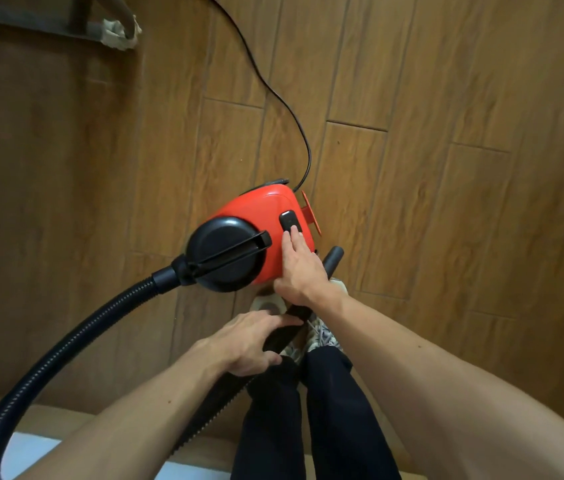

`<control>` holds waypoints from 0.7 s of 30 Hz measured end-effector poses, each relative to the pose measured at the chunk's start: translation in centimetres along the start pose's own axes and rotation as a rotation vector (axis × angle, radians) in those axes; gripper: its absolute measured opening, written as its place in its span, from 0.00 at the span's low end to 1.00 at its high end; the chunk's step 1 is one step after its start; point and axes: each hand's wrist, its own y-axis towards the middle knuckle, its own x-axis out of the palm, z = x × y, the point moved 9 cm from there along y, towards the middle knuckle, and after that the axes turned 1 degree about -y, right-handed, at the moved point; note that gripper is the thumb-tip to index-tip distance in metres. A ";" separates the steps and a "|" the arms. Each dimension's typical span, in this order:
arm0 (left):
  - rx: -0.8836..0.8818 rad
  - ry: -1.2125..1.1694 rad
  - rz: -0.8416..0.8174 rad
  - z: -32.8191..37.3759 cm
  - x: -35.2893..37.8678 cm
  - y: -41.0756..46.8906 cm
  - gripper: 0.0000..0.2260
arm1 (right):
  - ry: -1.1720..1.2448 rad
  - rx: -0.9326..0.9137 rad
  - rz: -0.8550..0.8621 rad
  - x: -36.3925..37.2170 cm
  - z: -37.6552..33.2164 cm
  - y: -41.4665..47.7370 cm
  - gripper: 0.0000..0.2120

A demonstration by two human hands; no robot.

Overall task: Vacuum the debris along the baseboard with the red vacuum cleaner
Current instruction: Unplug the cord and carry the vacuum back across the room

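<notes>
Ribbed black flexible hose [65, 344] looped at left, soft and springy; left hand [249, 341] gripped the rigid black wand [284, 336], the proper hold; glossy red plastic vacuum cleaner [266, 216] sat mid-floor, looked light, likely slippery; right hand [303, 268] flat, 2 fingertips on its black switch [290, 221].

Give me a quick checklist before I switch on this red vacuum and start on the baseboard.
1. Right hand fingertips on the black switch: ok.
2. Left hand gripping the black nozzle tube: ok.
3. Hose joined to the red vacuum cleaner: ok.
4. Power cord plugged in: cannot tell, it runs out of view.
5. Nozzle aimed at baseboard: not ok, it points at the floor by the feet.
</notes>
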 end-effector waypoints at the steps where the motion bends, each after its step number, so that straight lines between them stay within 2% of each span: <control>1: -0.002 0.001 -0.003 -0.1 0.1 0.0 0.33 | 0.001 0.002 -0.009 0.2 0.1 0.2 0.46; 7: -0.007 0.003 -0.009 -0.1 -0.2 0.4 0.32 | -0.095 0.005 -0.049 0.8 0.2 0.7 0.47; 13: 0.005 0.005 -0.023 0.5 -1.1 0.2 0.32 | -0.131 0.046 -0.141 -1.1 -0.4 1.8 0.42; 17: 0.004 0.002 -0.034 0.8 -1.1 -0.4 0.32 | 0.018 0.066 -0.243 -1.0 -1.0 1.2 0.41; 19: 0.005 0.012 -0.032 0.5 -1.0 -0.4 0.32 | 0.223 0.049 -0.130 -1.9 -0.6 0.7 0.37; 21: 0.003 0.025 -0.034 0.1 -0.7 -0.4 0.32 | 0.393 0.063 0.111 -3.2 1.2 -0.5 0.33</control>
